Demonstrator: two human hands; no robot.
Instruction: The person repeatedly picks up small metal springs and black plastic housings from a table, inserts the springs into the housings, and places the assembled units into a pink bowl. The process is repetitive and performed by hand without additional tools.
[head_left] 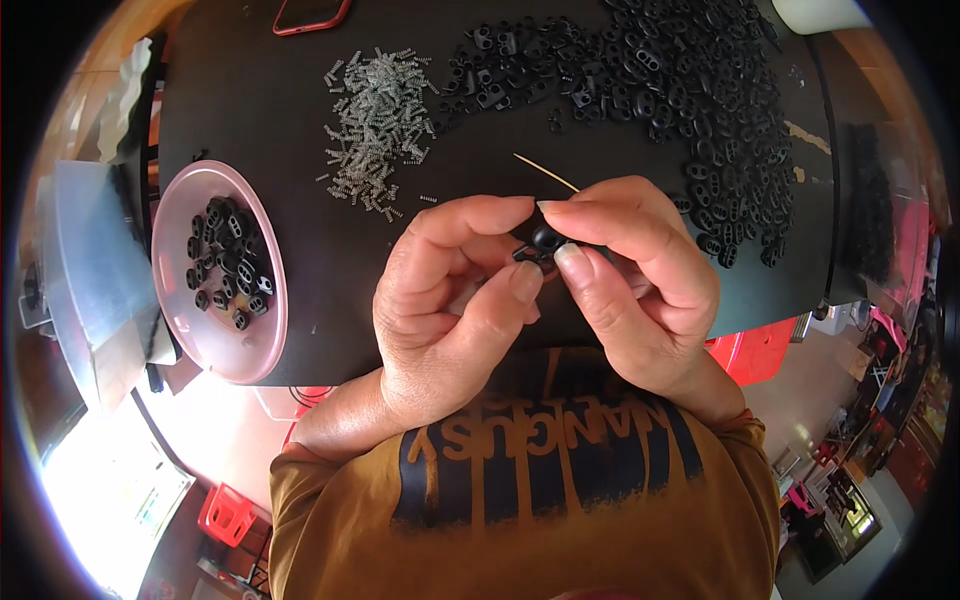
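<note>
The left hand [440, 310] and the right hand [655, 285] meet above the near part of a dark counter [330, 280], with the fingers of each hand closed in a pinch. A small black part [546, 238] is located between the fingertips of both hands, raised in front of the torso. The left thumb presses against its lower left side, and the left index finger curves over from above. The right thumb bears on its right side, and the right index fingertip sits at its upper edge. The part presents a smooth rounded section facing up and a narrower section toward the left thumb; whether these form one piece or two cannot be told. Just beyond the right index finger, a thin wooden stick [545, 172] projects forward and to the left; whether the right hand grips it cannot be told. Beyond and to the left of the fingers lies a heap of small metal springs [380, 130], with one spring lying singly on its near side. Beyond and to the right of the fingers spreads a large heap of black parts [690, 100]. Well to the left of the fingers stands a translucent pink bowl [235, 350] containing black two-holed pieces [228, 250].
</note>
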